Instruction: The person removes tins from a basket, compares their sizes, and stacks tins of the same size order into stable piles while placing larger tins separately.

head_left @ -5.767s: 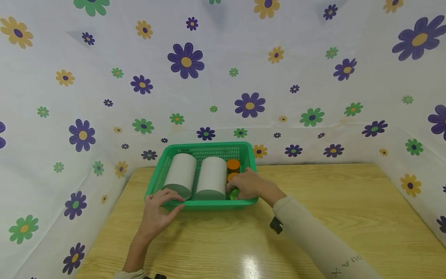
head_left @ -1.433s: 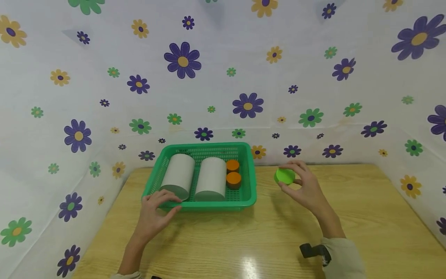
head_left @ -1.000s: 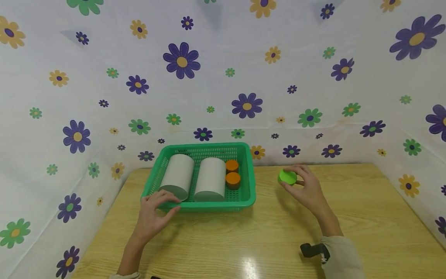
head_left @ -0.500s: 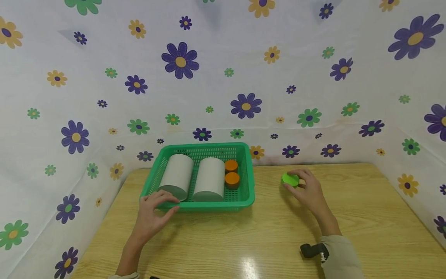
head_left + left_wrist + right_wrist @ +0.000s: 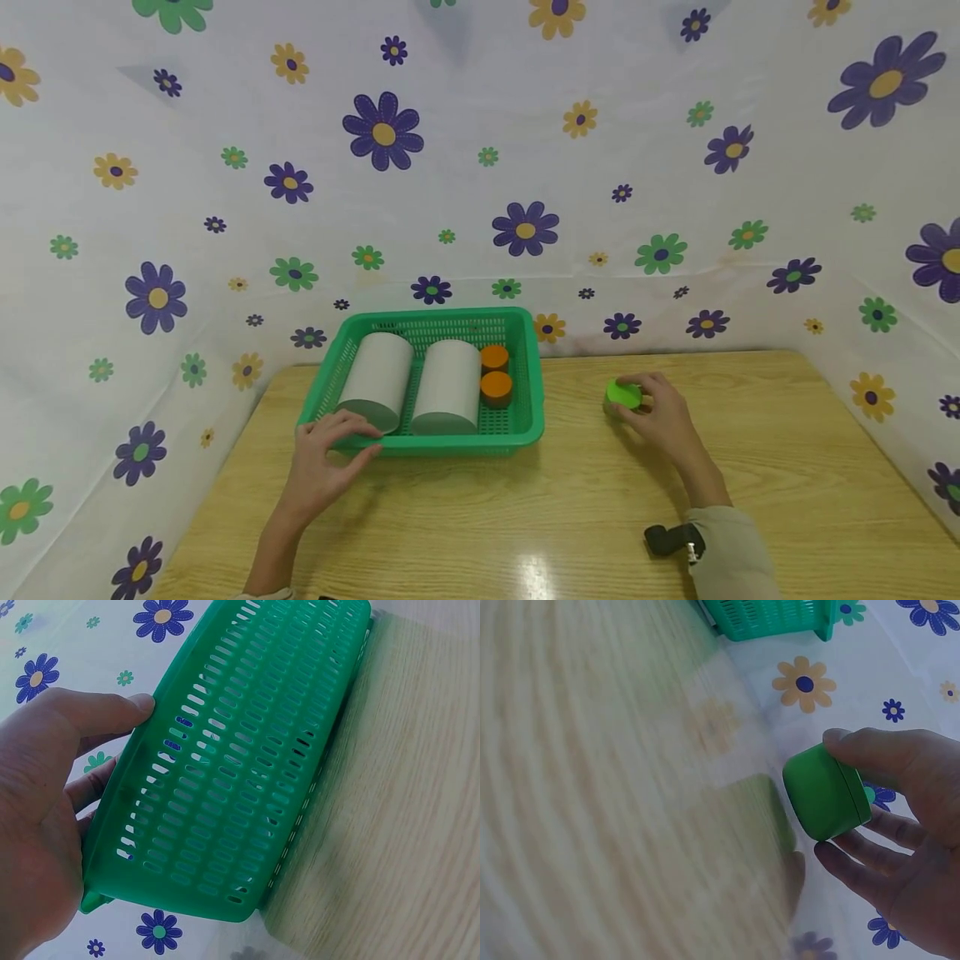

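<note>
My left hand [image 5: 318, 467] holds the front rim of the green basket [image 5: 442, 443] near its left corner. In the left wrist view, the thumb lies on the basket's outer side and the fingers go behind the rim. Right of the basket, my right hand [image 5: 663, 421] pinches a small round bright green lidded jar [image 5: 622, 397] between thumb and fingers. The right wrist view shows the jar [image 5: 821, 793] upright, very low over the glossy table, with its reflection beside it; contact with the table I cannot tell.
Inside the basket lie two large white cylinders [image 5: 378, 375] [image 5: 450, 383], with two small orange-topped jars [image 5: 495, 358] [image 5: 497, 387] to their right. The wood-grain table [image 5: 465, 525] meets a flower-patterned cloth [image 5: 450, 192] at its back and sides.
Earlier my right hand reached into the basket at the green jar. It has since lifted the jar out to the right and lowered it towards the table. My left hand stays on the rim.
</note>
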A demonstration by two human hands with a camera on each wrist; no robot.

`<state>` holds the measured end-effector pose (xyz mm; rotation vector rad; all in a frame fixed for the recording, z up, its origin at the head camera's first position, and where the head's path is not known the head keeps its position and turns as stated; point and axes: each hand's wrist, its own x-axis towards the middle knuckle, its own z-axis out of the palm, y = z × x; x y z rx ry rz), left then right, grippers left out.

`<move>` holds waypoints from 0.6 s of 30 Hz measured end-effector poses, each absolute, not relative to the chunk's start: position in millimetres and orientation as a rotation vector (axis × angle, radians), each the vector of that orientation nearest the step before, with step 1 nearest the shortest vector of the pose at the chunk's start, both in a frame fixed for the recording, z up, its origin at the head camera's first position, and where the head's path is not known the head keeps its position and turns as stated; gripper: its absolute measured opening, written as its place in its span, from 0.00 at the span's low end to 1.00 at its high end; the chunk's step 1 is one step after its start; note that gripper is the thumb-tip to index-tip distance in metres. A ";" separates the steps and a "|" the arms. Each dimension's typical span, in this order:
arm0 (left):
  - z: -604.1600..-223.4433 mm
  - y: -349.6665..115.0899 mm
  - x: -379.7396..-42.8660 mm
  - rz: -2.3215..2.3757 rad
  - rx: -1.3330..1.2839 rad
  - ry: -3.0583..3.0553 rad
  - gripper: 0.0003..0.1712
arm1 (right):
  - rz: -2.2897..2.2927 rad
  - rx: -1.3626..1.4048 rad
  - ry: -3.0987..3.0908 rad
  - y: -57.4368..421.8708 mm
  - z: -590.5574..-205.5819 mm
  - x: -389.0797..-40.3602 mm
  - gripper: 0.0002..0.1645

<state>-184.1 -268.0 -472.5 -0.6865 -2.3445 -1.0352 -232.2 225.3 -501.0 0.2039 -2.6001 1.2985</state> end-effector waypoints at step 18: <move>-471.0 -267.8 -184.2 -1.037 -0.677 -2.349 0.15 | 1.228 0.225 -2.626 227.7 -504.8 -231.7 0.26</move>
